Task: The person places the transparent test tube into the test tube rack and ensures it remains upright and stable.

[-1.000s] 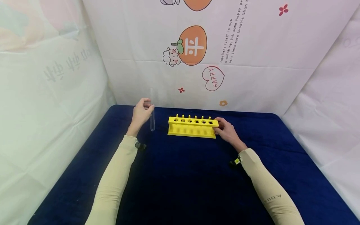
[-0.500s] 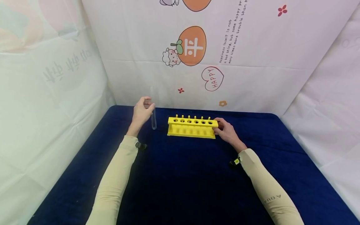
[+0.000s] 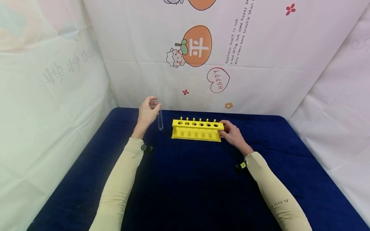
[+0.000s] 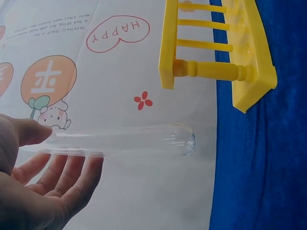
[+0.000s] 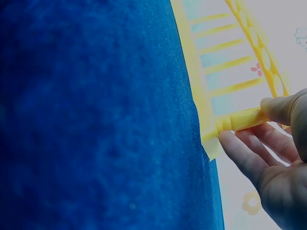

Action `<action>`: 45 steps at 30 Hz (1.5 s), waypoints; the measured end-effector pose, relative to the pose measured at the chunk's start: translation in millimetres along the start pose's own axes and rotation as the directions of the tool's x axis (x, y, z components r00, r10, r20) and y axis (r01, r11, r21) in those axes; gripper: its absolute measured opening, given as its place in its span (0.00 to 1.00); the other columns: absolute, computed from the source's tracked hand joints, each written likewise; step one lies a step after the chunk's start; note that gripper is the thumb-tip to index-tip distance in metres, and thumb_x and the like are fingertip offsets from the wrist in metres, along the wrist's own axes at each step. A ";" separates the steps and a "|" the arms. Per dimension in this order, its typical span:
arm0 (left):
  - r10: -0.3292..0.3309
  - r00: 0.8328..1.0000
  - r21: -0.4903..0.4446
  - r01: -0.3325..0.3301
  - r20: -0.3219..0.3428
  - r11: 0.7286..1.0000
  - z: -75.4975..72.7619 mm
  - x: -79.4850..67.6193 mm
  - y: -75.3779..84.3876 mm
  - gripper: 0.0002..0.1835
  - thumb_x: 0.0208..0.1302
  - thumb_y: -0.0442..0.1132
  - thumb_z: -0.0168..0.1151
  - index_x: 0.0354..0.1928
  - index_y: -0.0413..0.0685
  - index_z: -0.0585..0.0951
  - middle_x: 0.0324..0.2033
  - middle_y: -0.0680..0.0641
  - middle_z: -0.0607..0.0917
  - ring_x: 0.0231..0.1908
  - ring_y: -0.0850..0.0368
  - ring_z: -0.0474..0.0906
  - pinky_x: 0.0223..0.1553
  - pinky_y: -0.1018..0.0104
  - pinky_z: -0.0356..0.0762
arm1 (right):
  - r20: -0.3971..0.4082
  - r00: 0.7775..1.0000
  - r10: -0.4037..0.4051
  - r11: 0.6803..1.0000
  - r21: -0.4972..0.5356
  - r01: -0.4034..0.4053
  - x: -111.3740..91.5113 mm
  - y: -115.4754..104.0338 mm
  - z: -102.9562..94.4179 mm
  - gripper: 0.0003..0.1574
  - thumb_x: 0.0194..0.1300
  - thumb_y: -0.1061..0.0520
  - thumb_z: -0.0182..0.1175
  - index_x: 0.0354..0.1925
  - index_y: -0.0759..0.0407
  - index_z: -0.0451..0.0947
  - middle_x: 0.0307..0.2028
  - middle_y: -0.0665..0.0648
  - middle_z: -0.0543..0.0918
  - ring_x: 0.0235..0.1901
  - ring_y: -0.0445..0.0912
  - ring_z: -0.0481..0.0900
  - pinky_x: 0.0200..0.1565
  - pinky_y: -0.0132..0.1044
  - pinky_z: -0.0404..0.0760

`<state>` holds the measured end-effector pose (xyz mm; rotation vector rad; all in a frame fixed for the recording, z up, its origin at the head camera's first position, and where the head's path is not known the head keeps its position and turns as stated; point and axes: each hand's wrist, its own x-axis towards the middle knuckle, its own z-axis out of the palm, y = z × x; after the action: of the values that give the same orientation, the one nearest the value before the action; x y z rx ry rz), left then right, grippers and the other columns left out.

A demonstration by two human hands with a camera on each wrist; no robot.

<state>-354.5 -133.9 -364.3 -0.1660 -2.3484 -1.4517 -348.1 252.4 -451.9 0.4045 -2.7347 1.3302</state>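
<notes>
A clear glass test tube (image 4: 139,139) is pinched between the thumb and fingers of my left hand (image 3: 148,112). It stands nearly upright, rounded end down, to the left of a yellow test tube rack (image 3: 196,134). The rack has a row of several round holes on top and a row of pegs behind them. My right hand (image 3: 233,134) grips the rack's right end post (image 5: 247,119) between thumb and fingers. In the left wrist view, the tube's rounded end lies apart from the rack's near post (image 4: 211,70).
A dark blue cloth (image 3: 196,179) covers the table. Behind it hangs a white printed sheet (image 3: 138,41), with more white sheeting (image 3: 43,128) on the left and right sides.
My left hand has moved slightly up and to the right with the test tube, bringing it nearer the rack. My right hand and the rack have stayed in place.
</notes>
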 end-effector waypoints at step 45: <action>0.123 0.992 -0.100 -0.124 -0.012 0.987 14.9 5.2 29.2 0.21 0.70 0.41 0.59 0.62 0.44 0.73 0.48 0.40 0.82 0.45 0.46 0.83 0.41 0.57 0.85 | 0.002 1.000 0.000 1.000 -0.004 0.000 0.0 2.2 0.7 0.27 0.71 0.58 0.59 0.65 0.56 0.66 0.51 0.68 0.81 0.46 0.58 0.83 0.44 0.47 0.87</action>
<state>-354.6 -107.8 -343.8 -0.3282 -2.2190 -1.5085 -348.7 253.1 -454.0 0.4050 -2.7383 1.3249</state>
